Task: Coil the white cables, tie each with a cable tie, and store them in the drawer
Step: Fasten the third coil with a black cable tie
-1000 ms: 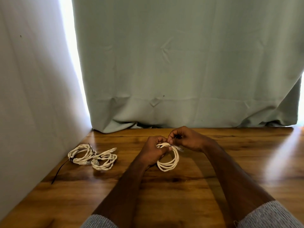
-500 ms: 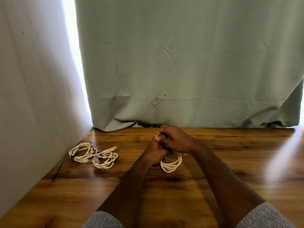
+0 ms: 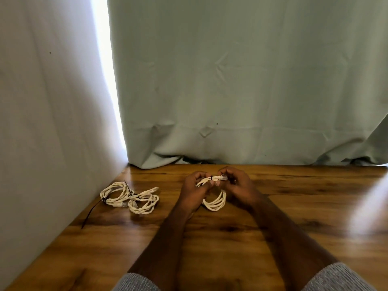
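A glossy wooden surface (image 3: 294,206) meets a pale green curtain (image 3: 241,80) (creased, bunched at its hem) and a white wall (image 3: 42,122).

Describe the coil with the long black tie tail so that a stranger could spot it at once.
Find the white wall on the left of the wooden table. Two white coils lie beside it; take the coil nearest the wall. Only it has a long black tie tail trailing toward the viewer.
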A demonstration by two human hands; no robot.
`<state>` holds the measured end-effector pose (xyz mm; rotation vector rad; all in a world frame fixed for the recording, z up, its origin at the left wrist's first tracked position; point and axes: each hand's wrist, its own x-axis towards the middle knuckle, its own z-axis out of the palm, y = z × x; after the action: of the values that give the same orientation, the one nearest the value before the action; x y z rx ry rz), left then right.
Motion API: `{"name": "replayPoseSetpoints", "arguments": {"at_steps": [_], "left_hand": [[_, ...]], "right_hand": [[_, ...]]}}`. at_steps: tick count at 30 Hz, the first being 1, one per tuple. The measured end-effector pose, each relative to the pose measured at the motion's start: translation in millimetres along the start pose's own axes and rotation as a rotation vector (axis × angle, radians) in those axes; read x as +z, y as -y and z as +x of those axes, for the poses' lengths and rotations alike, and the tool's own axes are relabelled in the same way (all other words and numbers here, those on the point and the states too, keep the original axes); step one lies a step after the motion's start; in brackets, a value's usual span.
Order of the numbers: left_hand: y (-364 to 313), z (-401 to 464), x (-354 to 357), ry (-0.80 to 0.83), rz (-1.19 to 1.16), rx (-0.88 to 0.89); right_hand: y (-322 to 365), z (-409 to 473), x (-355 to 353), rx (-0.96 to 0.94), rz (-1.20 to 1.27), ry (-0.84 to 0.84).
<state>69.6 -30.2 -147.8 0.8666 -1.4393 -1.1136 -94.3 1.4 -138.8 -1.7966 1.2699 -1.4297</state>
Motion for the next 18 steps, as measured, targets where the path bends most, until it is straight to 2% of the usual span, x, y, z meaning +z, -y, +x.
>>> {"name": "replayPoseSetpoints", "arguments": {"at_steps": [4, 6, 8, 10, 12, 13, 14, 16, 18], "left_hand": [[-5, -11, -7, -0.031, 0.169, 0.073], [-11, -19, -14, -0.098, 0.222, 0.099], [-20, -28, -27, -0.200, 0.306, 0.196], [-32, -39, -42, -0.312, 0.407, 0.379], [-44, -50, -61, -0.479, 0.486, 0.539], [-47, -53, -73, -0.584, 0.522, 0.564], [-47, -54, -87, -0.695, 0.558, 0.541], [-45, -57, -114, -0.893, 0.641, 0.361], [-45, -64, -131, -0.969, 0.699, 0.156]], "right_hand": [[10, -4, 13, -0.063, -0.041, 0.004], [12, -7, 18, -0.042, -0.059, 0.002], [13, -11, 24, -0.013, -0.122, -0.022], [17, -15, 31, 0.019, -0.148, -0.041], [22, -19, 38, 0.028, -0.163, -0.040], [24, -20, 42, 0.033, -0.176, -0.035], [25, -21, 46, 0.033, -0.198, -0.030], [29, -24, 52, 0.025, -0.248, -0.027], [31, -27, 53, 0.038, -0.297, -0.030]]}}
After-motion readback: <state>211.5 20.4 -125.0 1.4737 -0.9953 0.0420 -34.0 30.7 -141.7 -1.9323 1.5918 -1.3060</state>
